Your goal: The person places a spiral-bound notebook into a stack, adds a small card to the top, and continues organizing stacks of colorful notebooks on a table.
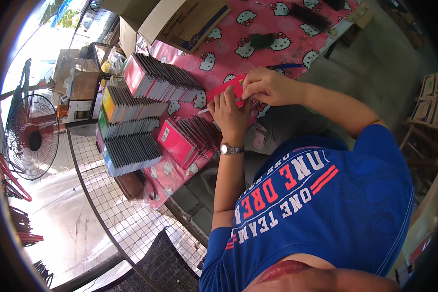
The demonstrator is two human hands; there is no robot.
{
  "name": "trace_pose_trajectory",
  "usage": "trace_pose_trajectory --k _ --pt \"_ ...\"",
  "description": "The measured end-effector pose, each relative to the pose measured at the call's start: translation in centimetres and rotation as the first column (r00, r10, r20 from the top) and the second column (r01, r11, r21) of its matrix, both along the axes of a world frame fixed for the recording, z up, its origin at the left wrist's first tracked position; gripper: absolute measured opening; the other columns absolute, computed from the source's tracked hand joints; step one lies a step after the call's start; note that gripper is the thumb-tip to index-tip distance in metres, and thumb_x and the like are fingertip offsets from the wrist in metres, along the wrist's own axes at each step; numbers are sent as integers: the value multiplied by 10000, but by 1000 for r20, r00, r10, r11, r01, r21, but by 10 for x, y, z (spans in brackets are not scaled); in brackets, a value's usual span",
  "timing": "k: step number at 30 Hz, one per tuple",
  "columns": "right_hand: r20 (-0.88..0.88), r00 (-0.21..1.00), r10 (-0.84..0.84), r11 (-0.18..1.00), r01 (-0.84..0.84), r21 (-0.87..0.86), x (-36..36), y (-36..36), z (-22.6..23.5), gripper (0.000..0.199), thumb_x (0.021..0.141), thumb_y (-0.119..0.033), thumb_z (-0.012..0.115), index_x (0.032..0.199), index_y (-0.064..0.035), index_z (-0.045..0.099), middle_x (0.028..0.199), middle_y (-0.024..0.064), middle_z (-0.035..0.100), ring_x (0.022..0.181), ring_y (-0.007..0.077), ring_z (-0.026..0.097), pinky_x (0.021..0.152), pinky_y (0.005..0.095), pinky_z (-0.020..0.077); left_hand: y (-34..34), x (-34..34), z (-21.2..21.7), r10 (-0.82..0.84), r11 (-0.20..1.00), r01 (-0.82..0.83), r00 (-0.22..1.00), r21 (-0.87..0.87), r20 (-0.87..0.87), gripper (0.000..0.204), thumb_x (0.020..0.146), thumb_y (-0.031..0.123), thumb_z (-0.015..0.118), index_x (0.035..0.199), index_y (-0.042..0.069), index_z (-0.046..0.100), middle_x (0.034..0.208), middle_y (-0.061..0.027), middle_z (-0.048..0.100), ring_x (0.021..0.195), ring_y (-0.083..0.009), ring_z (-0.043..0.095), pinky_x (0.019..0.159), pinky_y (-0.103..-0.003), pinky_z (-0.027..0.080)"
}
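A red notebook (221, 91) lies on the pink cartoon-print tablecloth (219, 58) in front of me. My left hand (228, 111), with a watch on its wrist, rests over the notebook and holds it, fingers bent on the cover. At the notebook's right side my right hand (267, 87) is closed, thumb and fingertips pinched together close to my left thumb. Whatever sits in that pinch is too small to make out. Just beyond the right hand lies a blue-handled tool (287, 65), perhaps pliers. A short row of red spiral notebooks (182, 141) stands left of my left hand.
Rows of spiral notebooks with red (155, 78), yellow (126, 103) and blue (129, 155) covers fill the table's left side. An open cardboard box (185, 24) stands at the far edge. Dark (309, 17) and green (261, 41) heaps lie farther off. A fan (33, 138) stands left.
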State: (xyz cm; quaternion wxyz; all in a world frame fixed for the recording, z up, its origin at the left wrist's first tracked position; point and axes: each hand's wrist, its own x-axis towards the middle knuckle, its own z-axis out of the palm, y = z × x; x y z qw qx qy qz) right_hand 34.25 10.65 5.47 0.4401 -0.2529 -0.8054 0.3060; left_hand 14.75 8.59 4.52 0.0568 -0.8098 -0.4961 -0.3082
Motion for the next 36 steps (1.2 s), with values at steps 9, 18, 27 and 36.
trace_pose_trajectory --k 9,18,27,36 --pt "31 1000 5 983 1 -184 0 -2 4 241 777 58 673 997 -38 690 998 89 613 921 230 630 757 327 506 -4 0 -3 16 999 -15 1000 49 -13 375 748 249 771 1048 85 616 873 -36 639 827 -250 588 818 -400 401" --pt "-37 998 60 971 -67 -232 3 16 1 224 818 44 653 1031 -19 682 987 99 637 908 230 643 791 321 502 14 -3 10 12 997 -22 990 -75 -139 272 779 281 762 908 86 625 844 -67 637 837 -269 603 786 -407 412" --pt "160 967 200 959 -160 -234 10 44 12 233 849 -20 646 1081 6 664 1008 97 591 900 224 656 785 343 514 22 -3 12 1 991 -21 989 -133 -150 260 834 302 718 895 74 609 857 -75 636 858 -276 600 791 -413 413" --pt "101 992 76 993 -84 77 6 31 2 223 857 4 638 1076 -19 673 973 66 586 846 211 636 737 334 506 15 -12 22 -126 978 88 973 -191 -196 223 890 233 640 1007 52 582 931 -100 616 917 -306 578 820 -434 402"
